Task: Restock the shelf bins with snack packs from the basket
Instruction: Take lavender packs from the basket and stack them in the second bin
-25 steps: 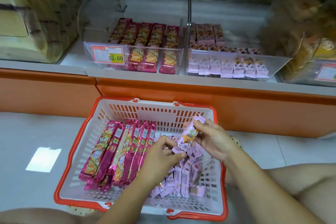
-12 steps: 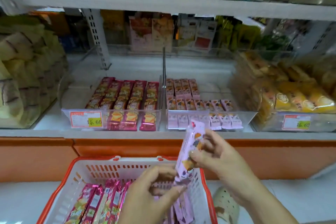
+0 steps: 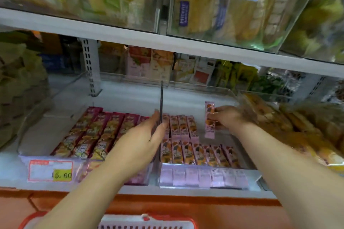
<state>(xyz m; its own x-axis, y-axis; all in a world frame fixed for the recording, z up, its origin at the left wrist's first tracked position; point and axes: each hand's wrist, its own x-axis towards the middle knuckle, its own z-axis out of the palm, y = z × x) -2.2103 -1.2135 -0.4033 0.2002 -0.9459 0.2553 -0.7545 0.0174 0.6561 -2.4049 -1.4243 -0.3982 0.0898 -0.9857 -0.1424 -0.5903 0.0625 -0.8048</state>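
On the lower shelf (image 3: 130,96): two clear bins; left bin (image 3: 46,135) holds maroon packs (image 3: 104,132), right bin (image 3: 186,102) rows of pink snack packs (image 3: 195,152).
Basket (image 3: 149,218): red rim at bottom edge, below the shelf.
Left hand (image 3: 149,135): fingers straight at the divider (image 3: 161,98) between bins, holding nothing.
Right hand (image 3: 229,119): pinches the held pink pack (image 3: 210,119) upright over the right bin's bare back part.

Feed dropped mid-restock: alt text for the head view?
The right hand holds a pink snack pack upright over the right bin. The left hand rests at the divider between bins; the basket rim shows below.
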